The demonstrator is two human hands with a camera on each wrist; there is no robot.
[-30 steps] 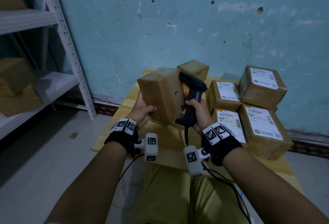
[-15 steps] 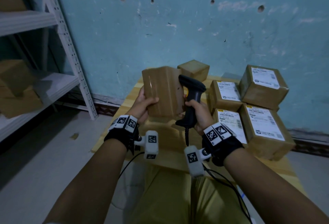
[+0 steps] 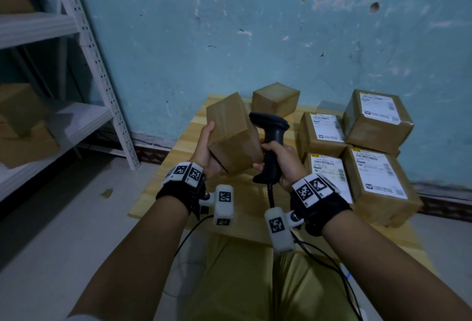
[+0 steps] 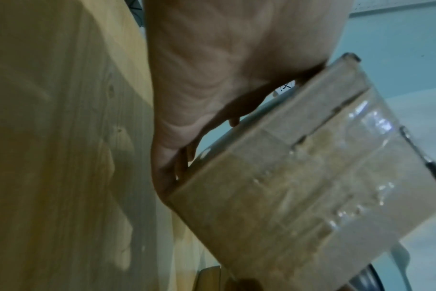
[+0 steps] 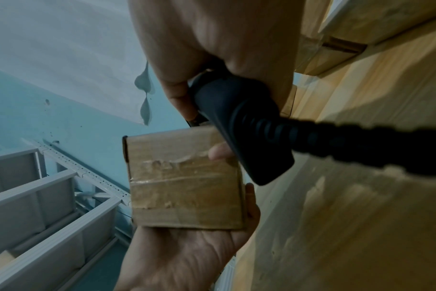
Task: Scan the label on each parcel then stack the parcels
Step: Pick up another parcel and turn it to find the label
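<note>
My left hand (image 3: pixel 207 152) holds a taped brown cardboard parcel (image 3: pixel 233 133) tilted in the air above the wooden table (image 3: pixel 163 180). No label shows on the faces toward me. The same parcel (image 4: pixel 299 187) fills the left wrist view and its taped end (image 5: pixel 184 193) shows in the right wrist view. My right hand (image 3: pixel 283 159) grips the handle of a black barcode scanner (image 3: pixel 272 139), whose head sits just right of the parcel. The scanner grip (image 5: pixel 242 126) trails a dark cable. One finger of that hand touches the parcel's lower edge.
Several labelled parcels (image 3: pixel 378 185) are stacked at the table's right side, one (image 3: pixel 378 119) on top at the back. A small unlabelled box (image 3: pixel 275 98) stands by the blue wall. White metal shelving (image 3: pixel 84 47) with boxes stands at the left.
The left hand has turned the parcel, from upright with a broad face toward me to tilted with its end low. The scanner has stayed beside it.
</note>
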